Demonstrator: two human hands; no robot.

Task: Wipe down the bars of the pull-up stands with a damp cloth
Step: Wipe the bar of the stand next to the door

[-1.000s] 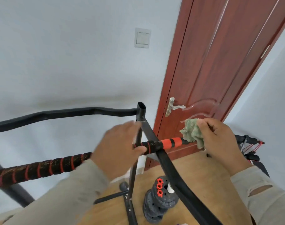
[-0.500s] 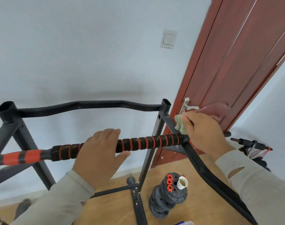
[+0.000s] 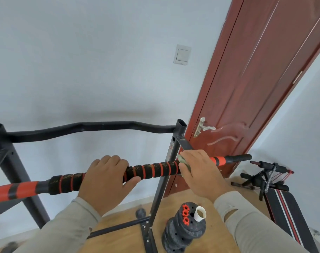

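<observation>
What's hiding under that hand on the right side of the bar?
A bit of green cloth peeks out beside the right hand, pressed on the striped bar. Most of the cloth and that stretch of bar are covered by the hand.

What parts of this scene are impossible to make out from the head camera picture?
- Cloth: mostly hidden under the right hand; only a green edge shows.
- Padded bar: its left end is cut off by the frame edge.
- Paper cup on the weight plates: contents too small to tell.
- Stand's base: cut off at the bottom edge.
</observation>
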